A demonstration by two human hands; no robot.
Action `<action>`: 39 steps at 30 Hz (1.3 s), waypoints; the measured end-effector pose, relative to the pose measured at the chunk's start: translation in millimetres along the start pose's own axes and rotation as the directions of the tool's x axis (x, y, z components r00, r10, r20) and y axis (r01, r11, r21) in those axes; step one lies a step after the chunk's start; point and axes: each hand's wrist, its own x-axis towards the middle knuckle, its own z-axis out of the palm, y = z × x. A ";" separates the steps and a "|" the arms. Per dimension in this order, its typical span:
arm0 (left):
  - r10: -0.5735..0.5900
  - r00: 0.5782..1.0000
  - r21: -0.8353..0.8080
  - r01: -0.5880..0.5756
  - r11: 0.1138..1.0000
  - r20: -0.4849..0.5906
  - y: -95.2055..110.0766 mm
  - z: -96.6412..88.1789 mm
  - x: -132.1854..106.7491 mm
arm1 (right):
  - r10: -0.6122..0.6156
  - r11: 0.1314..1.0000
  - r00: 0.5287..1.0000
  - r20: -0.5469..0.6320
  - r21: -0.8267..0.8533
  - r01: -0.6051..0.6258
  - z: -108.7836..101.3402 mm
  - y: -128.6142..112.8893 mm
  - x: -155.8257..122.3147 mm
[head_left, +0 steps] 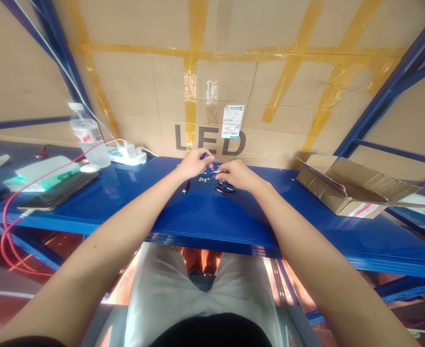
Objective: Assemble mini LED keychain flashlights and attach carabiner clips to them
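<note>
My left hand (pixel 195 164) is closed, its thumb and fingers pinching a small purple piece (pixel 204 155) above the blue table. Beside it my right hand (pixel 237 174) is also closed, with a thin purple-and-silver piece (pixel 215 174) at its fingertips; its kind is too small to tell. Below and between the hands lie several small gold-coloured parts (pixel 204 180). A shiny purple piece (pixel 220 190) and a black piece (pixel 229 190) lie together near my right hand. A dark slim tube (pixel 186 187) rests on the table below my left wrist.
A large taped cardboard panel (pixel 154 96) stands behind the blue table (pixel 212 219). An open cardboard box (pixel 342 193) is at the right. Leftward are a water bottle (pixel 89 137), a power strip (pixel 127 155), a dark tablet-like slab (pixel 62 190) and a red cable (pixel 7 212).
</note>
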 end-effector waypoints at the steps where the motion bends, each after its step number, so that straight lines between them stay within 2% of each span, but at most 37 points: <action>1: -0.020 1.000 0.007 0.020 1.000 -0.003 -0.4 -1.6 0.2 | 0.017 1.000 1.000 -0.024 -0.004 -0.017 -2.5 2.1 -0.8; 3: -0.067 0.997 0.015 0.066 0.998 0.045 -1.1 -4.8 0.5 | 0.055 0.999 0.995 -0.080 0.005 -0.054 -9.2 8.0 -2.6; 5: -0.103 0.990 -0.007 0.104 0.995 0.097 -1.6 -6.8 0.9 | 0.121 0.993 0.990 -0.067 0.012 -0.120 -16.1 13.8 -4.6; 8: -0.128 0.986 -0.070 0.136 0.988 0.109 -1.9 -7.0 1.5 | 0.182 0.983 0.980 0.083 0.014 -0.184 -21.9 16.8 -7.4; 12: -0.149 0.981 -0.094 0.161 0.982 0.124 -0.7 -5.9 1.6 | 0.191 0.981 0.932 0.307 -0.031 -0.191 -17.8 10.1 -8.9; 16: -0.149 0.981 -0.087 0.160 0.983 0.122 2.5 -6.1 0.7 | 0.182 0.983 0.915 0.360 -0.066 -0.170 -12.0 3.9 -8.5; 20: -0.159 0.979 -0.074 0.169 0.983 0.128 5.7 -5.0 -1.0 | 0.187 0.981 0.900 0.394 -0.032 -0.190 -17.9 3.9 -9.6; 22: -0.154 0.978 -0.075 0.166 0.983 0.140 5.7 -3.3 -1.7 | 0.220 0.973 0.915 0.339 -0.010 -0.230 -24.0 5.5 -10.2; 25: -0.152 0.975 -0.082 0.167 0.983 0.160 2.1 0.7 -1.2 | 0.288 0.956 0.946 0.148 0.011 -0.293 -29.2 7.9 -9.4; 28: -0.147 0.969 -0.119 0.173 0.978 0.197 -4.5 5.3 0.6 | 0.285 0.955 0.958 0.019 0.083 -0.285 -23.9 8.2 -6.5; 33: -0.127 0.966 -0.184 0.170 0.968 0.227 -9.7 9.9 1.6 | 0.131 0.951 0.991 -0.002 0.281 -0.125 -2.5 4.6 -0.7; 39: -0.140 0.965 -0.179 0.182 0.967 0.223 -4.0 9.3 -0.8 | 0.106 0.946 0.992 -0.066 0.314 -0.081 2.6 2.5 -0.3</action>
